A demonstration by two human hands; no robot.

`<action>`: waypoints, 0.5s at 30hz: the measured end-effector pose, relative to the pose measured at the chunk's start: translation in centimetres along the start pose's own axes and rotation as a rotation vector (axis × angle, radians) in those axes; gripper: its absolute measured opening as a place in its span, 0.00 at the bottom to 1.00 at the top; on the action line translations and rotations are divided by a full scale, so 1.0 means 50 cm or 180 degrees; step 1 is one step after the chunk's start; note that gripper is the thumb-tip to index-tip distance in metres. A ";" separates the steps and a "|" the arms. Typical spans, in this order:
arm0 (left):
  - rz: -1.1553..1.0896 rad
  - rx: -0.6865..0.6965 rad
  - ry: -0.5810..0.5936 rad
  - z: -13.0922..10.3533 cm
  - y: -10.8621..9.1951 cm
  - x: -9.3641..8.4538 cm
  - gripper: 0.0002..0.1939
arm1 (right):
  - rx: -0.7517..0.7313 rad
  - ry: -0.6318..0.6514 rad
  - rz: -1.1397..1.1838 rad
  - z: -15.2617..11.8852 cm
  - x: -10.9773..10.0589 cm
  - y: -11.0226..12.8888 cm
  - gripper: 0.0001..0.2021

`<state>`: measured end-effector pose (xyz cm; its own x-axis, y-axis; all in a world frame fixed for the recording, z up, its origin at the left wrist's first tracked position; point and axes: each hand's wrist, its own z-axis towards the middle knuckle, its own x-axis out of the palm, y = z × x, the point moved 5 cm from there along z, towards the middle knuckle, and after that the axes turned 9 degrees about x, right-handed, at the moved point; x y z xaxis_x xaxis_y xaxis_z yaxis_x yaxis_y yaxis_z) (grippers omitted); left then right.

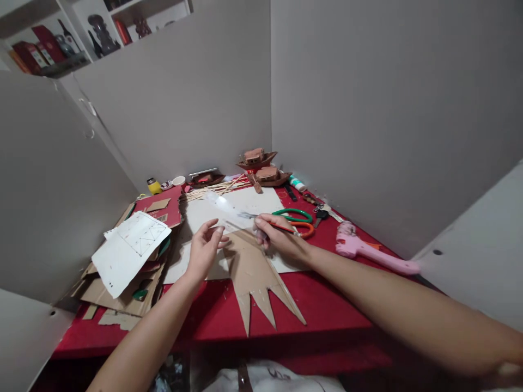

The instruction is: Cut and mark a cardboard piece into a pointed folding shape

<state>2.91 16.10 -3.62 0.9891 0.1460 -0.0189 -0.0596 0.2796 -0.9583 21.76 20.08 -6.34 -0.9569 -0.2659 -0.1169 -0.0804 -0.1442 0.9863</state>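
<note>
head view: cardboard is running near-to-far between left hand, fingers curving half open, empty, and right hand, fingers bent, hold unclear.

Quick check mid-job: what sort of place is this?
Probably a small craft workspace, perhaps at home: a red-covered table stands in a walled corner, bearing small model boats, thin wooden sticks and a cardboard piece cut into points.
</note>
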 end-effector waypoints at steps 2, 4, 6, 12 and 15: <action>-0.0219 -0.0146 0.0036 0.017 -0.001 0.026 0.28 | 0.0004 0.0148 0.0001 -0.006 0.007 0.003 0.16; -0.0376 -0.0249 0.0044 0.037 -0.002 0.045 0.27 | -0.0026 0.0276 -0.0033 -0.011 0.012 0.008 0.16; -0.0452 -0.0344 0.0068 0.057 -0.002 0.053 0.23 | -0.0085 0.0303 -0.0093 -0.012 0.009 0.013 0.17; -0.0364 -0.0764 0.0221 0.098 0.035 0.045 0.14 | -0.0220 -0.0297 -0.0253 0.009 -0.034 0.015 0.17; -0.0285 -0.1016 0.0323 0.103 0.066 0.045 0.13 | -0.0194 -0.0491 -0.0314 0.017 -0.049 0.009 0.16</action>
<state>4.25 22.25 -5.32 0.9978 0.0348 0.0563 0.0572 -0.0261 -0.9980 23.84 21.46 -5.52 -0.9770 -0.0990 -0.1887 -0.1633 -0.2210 0.9615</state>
